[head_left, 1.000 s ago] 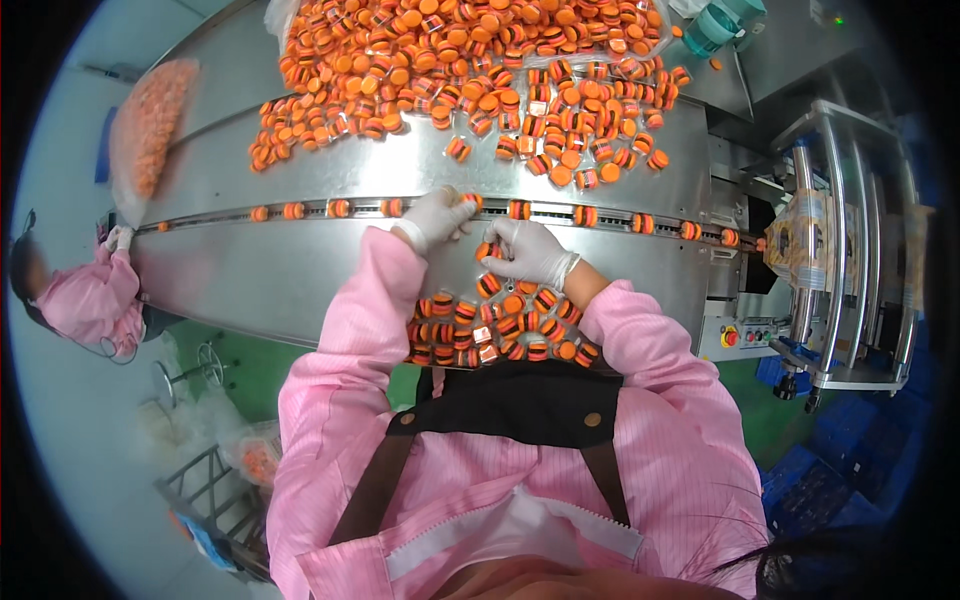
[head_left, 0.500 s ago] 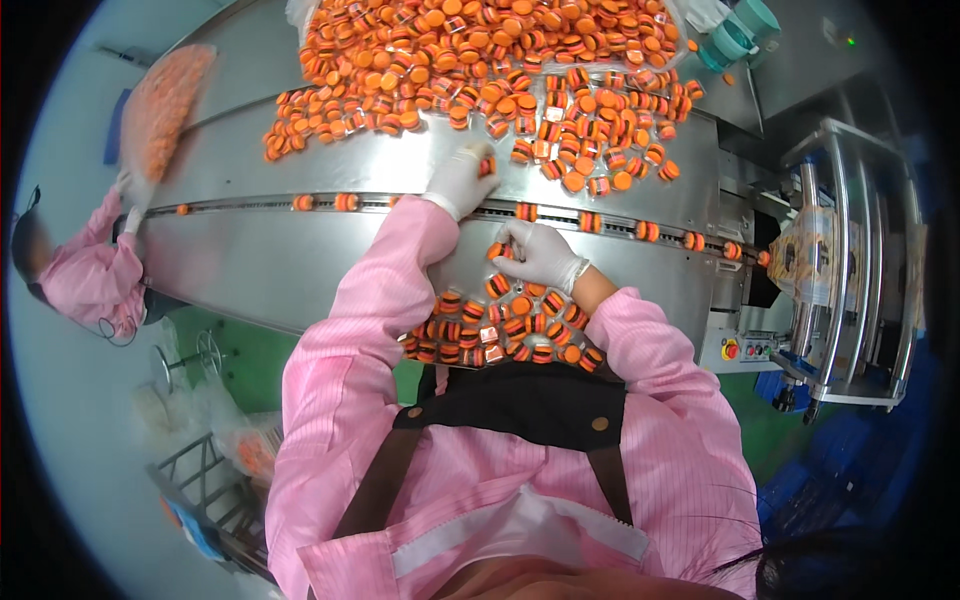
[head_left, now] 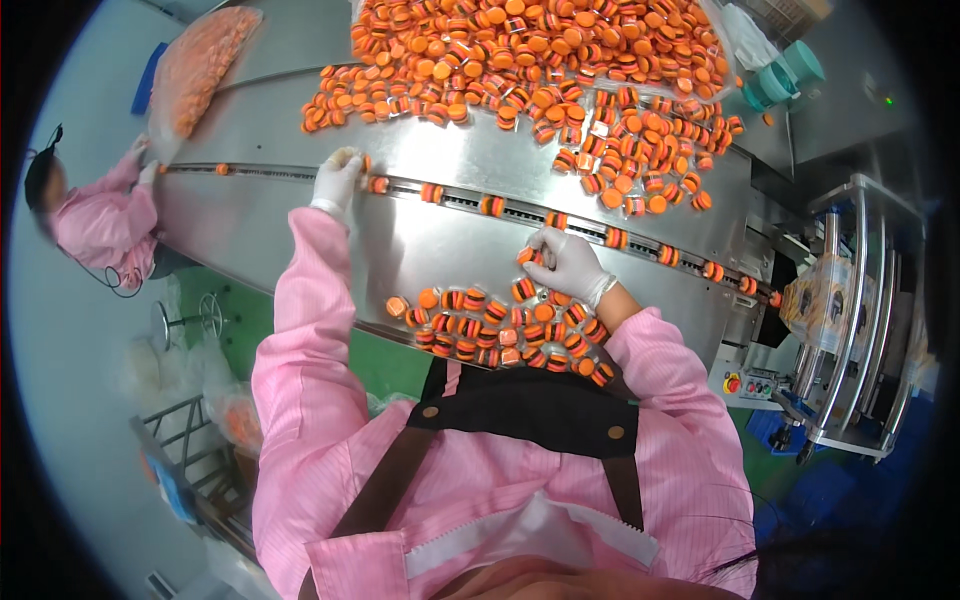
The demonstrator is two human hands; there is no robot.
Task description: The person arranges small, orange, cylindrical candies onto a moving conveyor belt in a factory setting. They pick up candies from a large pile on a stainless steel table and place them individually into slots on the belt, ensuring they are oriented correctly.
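My gloved left hand (head_left: 338, 182) is over the slotted conveyor channel (head_left: 520, 211), its fingers closed on an orange burger-shaped candy (head_left: 366, 163) that peeks out at the fingertips. My gloved right hand (head_left: 572, 264) is on the near side of the channel, pinching another wrapped burger-shaped candy (head_left: 528, 256). Below it, close to my apron, lies a small group of wrapped candies (head_left: 467, 326) with orange, red and dark layers. Single candies (head_left: 492, 205) sit spaced along the channel. Across it spreads a large heap of the same candies (head_left: 560, 60).
At the right, the channel runs into a wrapping machine (head_left: 835, 310) with metal rollers and printed film. A control box with buttons (head_left: 748, 384) is below. Far left, a co-worker in pink (head_left: 105, 225) stands by a bag of candies (head_left: 200, 70). Teal cups (head_left: 785, 76) stand back right.
My left hand has moved left along the channel, from beside the heap. My right hand keeps its pinch on a candy. The view has shifted, and more candies stand in the channel between my hands.
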